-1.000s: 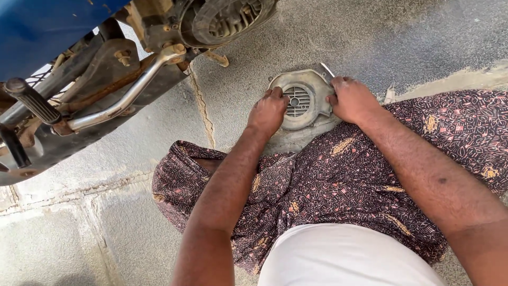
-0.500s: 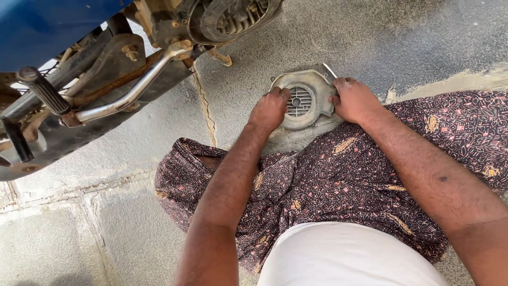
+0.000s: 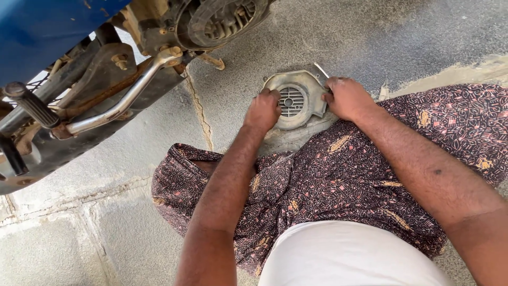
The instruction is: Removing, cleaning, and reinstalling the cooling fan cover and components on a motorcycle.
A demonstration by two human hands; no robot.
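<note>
A grey plastic fan cover (image 3: 296, 98) with a round slotted grille lies on the concrete ground in front of my knees. My left hand (image 3: 263, 110) grips its left edge, fingers curled over the rim. On the opposite side, my right hand (image 3: 346, 98) clasps the right edge of the cover, beside a thin metal tool (image 3: 320, 70) that pokes out above the fingers. A dark patterned cloth (image 3: 344, 180) covers my legs just below the cover.
A scooter's underside fills the upper left: blue body panel (image 3: 47, 32), exposed engine fan housing (image 3: 219, 18), chrome kick lever (image 3: 124, 98) and a rubber footpeg (image 3: 32, 103). A crack (image 3: 198, 108) runs through the concrete. Sandy ground lies at the upper right.
Both hands stay on the fan cover. The view has shifted slightly, and the scooter parts sit a little further right and lower in frame.
</note>
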